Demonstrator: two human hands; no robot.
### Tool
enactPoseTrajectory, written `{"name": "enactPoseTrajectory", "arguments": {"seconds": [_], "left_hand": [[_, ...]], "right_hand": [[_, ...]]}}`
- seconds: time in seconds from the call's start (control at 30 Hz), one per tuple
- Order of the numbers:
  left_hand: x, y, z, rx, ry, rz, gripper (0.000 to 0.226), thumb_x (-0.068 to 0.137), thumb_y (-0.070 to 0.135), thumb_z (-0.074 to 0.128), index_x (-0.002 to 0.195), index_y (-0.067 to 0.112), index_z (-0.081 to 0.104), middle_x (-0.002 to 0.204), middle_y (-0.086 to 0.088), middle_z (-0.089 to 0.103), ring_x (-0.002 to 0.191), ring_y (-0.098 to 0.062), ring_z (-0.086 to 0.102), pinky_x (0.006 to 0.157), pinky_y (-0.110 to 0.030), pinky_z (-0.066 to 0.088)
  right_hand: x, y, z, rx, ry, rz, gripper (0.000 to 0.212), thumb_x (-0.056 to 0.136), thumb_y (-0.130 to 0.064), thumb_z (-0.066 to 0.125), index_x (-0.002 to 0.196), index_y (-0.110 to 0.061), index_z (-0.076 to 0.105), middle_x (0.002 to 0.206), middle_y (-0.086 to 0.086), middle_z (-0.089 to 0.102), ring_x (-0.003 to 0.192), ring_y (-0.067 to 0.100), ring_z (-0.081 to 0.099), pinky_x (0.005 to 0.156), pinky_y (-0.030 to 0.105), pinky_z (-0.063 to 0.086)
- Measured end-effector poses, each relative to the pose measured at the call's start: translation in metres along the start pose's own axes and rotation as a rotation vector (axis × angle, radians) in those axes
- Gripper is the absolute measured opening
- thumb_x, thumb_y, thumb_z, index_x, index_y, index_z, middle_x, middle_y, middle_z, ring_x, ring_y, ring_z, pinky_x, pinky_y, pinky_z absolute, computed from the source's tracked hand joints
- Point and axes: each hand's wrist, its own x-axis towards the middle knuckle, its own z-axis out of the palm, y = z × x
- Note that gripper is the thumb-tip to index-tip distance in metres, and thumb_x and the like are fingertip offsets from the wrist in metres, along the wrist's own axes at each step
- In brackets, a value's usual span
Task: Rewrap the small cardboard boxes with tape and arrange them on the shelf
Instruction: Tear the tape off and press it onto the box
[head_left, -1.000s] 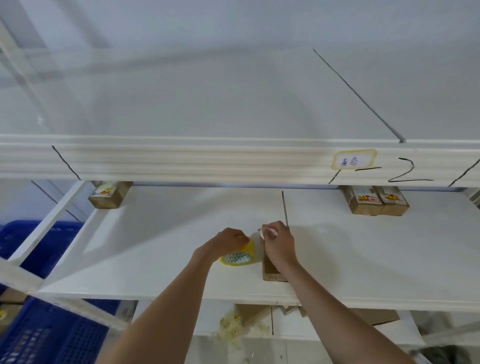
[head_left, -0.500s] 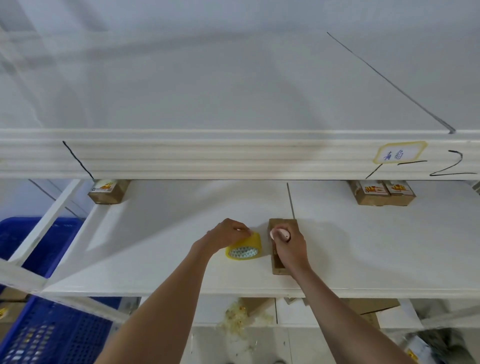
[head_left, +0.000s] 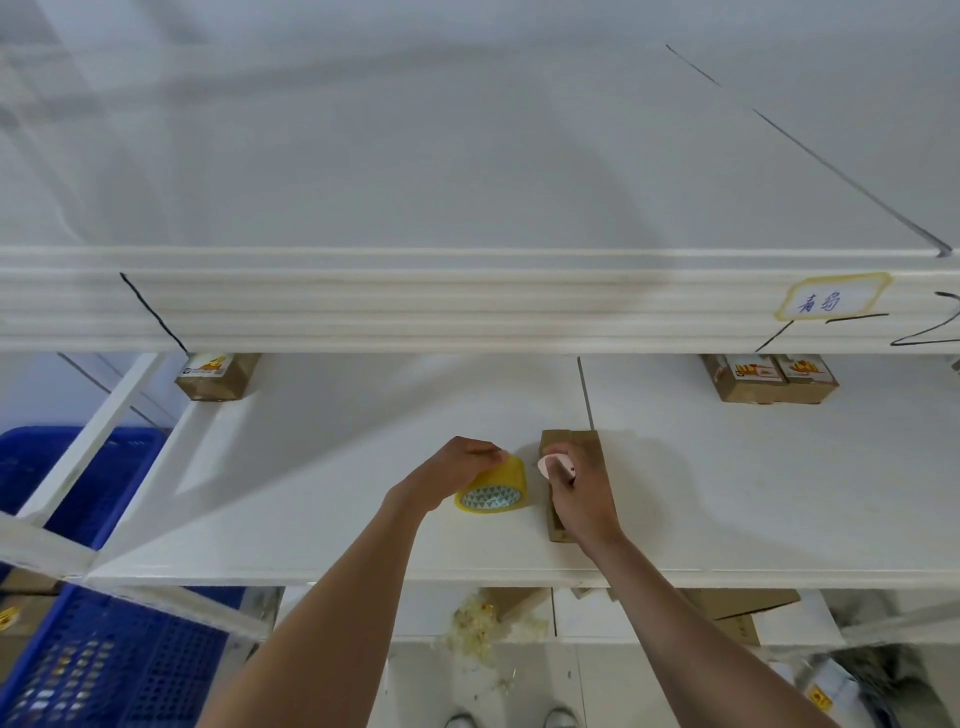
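On the white shelf (head_left: 311, 467) the left hand (head_left: 457, 470) grips the yellow tape roll (head_left: 493, 488). Just to its right lies a small cardboard box (head_left: 571, 447). The right hand (head_left: 579, 488) rests on top of this box and holds a small pink cutter (head_left: 550, 461) in curled fingers.

the right hand (head_left: 582, 491) hides most of the box (head_left: 569, 447). the upper shelf (head_left: 363, 301) hides the rear boxes' (head_left: 769, 376) backs. the crate (head_left: 78, 654) is cut off at the left edge.
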Motion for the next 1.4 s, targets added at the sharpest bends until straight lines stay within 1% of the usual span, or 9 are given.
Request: {"name": "enactPoseTrajectory", "arguments": {"seconds": [0.17, 0.37, 0.6, 0.7, 0.87, 0.97, 1.2, 1.33, 1.4], "left_hand": [[0.0, -0.001, 0.001, -0.015, 0.01, -0.001, 0.015, 0.097, 0.034, 0.064, 0.107, 0.029, 0.075, 0.116, -0.003, 0.07, 0.109, -0.026, 0.065, 0.104, -0.044, 0.051], [0.0, -0.002, 0.002, -0.026, 0.023, 0.005, 0.013, 0.097, 0.034, 0.063, 0.095, 0.038, 0.076, 0.114, -0.002, 0.071, 0.109, -0.027, 0.066, 0.105, -0.046, 0.05], [0.003, -0.008, 0.002, -0.007, 0.031, 0.0, 0.015, 0.091, 0.043, 0.065, 0.099, 0.039, 0.076, 0.118, 0.0, 0.07, 0.11, -0.027, 0.065, 0.105, -0.049, 0.05], [0.003, -0.009, 0.001, -0.019, 0.028, -0.005, 0.027, 0.085, 0.049, 0.064, 0.104, 0.034, 0.077, 0.117, -0.001, 0.07, 0.109, -0.027, 0.066, 0.104, -0.049, 0.051], [0.004, -0.01, 0.0, -0.025, 0.024, 0.002, 0.02, 0.092, 0.043, 0.064, 0.104, 0.034, 0.077, 0.116, -0.001, 0.071, 0.109, -0.026, 0.066, 0.104, -0.049, 0.051], [0.004, -0.01, 0.0, -0.03, 0.019, 0.003, 0.02, 0.092, 0.042, 0.064, 0.104, 0.033, 0.077, 0.115, 0.0, 0.071, 0.109, -0.026, 0.066, 0.104, -0.048, 0.051], [0.003, -0.009, 0.001, -0.044, 0.032, -0.012, 0.016, 0.096, 0.038, 0.064, 0.104, 0.034, 0.077, 0.115, 0.001, 0.071, 0.108, -0.025, 0.066, 0.104, -0.046, 0.052], [0.003, -0.008, 0.001, -0.036, 0.025, -0.008, 0.016, 0.097, 0.037, 0.063, 0.105, 0.032, 0.076, 0.113, 0.001, 0.071, 0.107, -0.024, 0.067, 0.103, -0.045, 0.052], [0.002, -0.006, 0.002, -0.034, 0.026, -0.014, 0.015, 0.097, 0.038, 0.064, 0.105, 0.033, 0.076, 0.114, 0.001, 0.071, 0.107, -0.024, 0.067, 0.103, -0.045, 0.052]], "right_hand": [[0.002, 0.003, 0.003, -0.075, -0.03, -0.031, 0.015, 0.103, -0.021, 0.053, 0.113, -0.019, 0.064, 0.104, -0.005, 0.069, 0.098, 0.01, 0.06, 0.076, 0.005, 0.038], [0.002, 0.003, 0.003, -0.111, -0.043, -0.045, 0.017, 0.102, -0.017, 0.053, 0.113, -0.018, 0.065, 0.102, -0.007, 0.067, 0.092, 0.008, 0.058, 0.072, 0.001, 0.037], [0.002, 0.003, 0.002, -0.105, -0.021, -0.067, 0.016, 0.101, -0.012, 0.054, 0.113, -0.015, 0.065, 0.098, -0.004, 0.068, 0.088, 0.009, 0.059, 0.068, -0.001, 0.04], [0.002, 0.002, 0.005, -0.133, -0.024, -0.066, 0.015, 0.102, -0.016, 0.052, 0.112, -0.015, 0.064, 0.098, -0.004, 0.066, 0.089, 0.01, 0.058, 0.067, 0.001, 0.038], [0.005, 0.003, 0.007, -0.146, -0.033, -0.065, 0.019, 0.103, -0.017, 0.051, 0.117, -0.013, 0.063, 0.102, -0.001, 0.066, 0.091, 0.012, 0.057, 0.068, 0.001, 0.036], [0.006, 0.004, 0.007, -0.154, -0.034, -0.074, 0.018, 0.103, -0.017, 0.051, 0.114, -0.013, 0.064, 0.102, -0.001, 0.067, 0.091, 0.011, 0.059, 0.069, 0.001, 0.035], [0.007, 0.004, 0.007, -0.168, -0.045, -0.081, 0.015, 0.102, -0.014, 0.05, 0.104, -0.013, 0.065, 0.096, -0.001, 0.068, 0.087, 0.012, 0.059, 0.068, 0.005, 0.038], [0.008, 0.002, 0.007, -0.181, -0.065, -0.092, 0.017, 0.102, -0.011, 0.048, 0.102, -0.01, 0.065, 0.097, 0.003, 0.067, 0.091, 0.017, 0.06, 0.075, 0.022, 0.044], [0.008, 0.001, 0.005, -0.198, -0.072, -0.093, 0.018, 0.102, -0.01, 0.047, 0.103, -0.009, 0.065, 0.099, 0.004, 0.068, 0.093, 0.018, 0.06, 0.077, 0.024, 0.043]]}}
